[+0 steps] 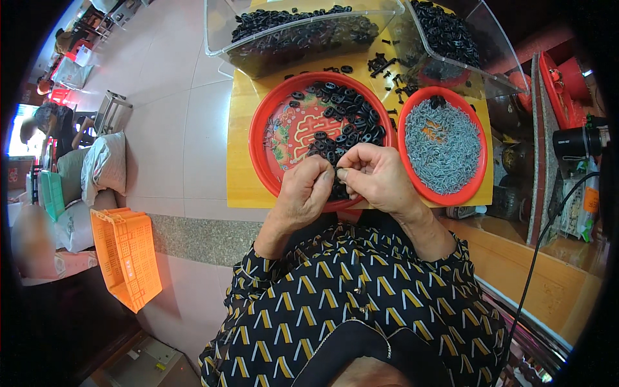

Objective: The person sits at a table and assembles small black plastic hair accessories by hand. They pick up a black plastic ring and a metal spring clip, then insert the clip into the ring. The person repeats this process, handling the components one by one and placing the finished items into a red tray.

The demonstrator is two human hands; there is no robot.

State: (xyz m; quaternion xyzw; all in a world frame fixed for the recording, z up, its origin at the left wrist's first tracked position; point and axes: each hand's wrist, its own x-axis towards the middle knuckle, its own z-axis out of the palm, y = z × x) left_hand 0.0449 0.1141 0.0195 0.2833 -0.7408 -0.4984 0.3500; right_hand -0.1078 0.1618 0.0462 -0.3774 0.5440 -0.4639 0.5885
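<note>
Two hands (342,184) pinch one black ring (338,173) over two red plates (261,138).

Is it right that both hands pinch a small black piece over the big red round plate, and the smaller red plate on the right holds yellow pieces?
Not quite. In the head view, the smaller red plate holds grey pieces, not yellow. The left hand and right hand do pinch a small black piece over the big red round plate.

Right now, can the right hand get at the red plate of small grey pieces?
Probably yes: the right hand sits just beside the red plate of grey pieces, with nothing between them, though its fingers are pinching a small black part.
</note>
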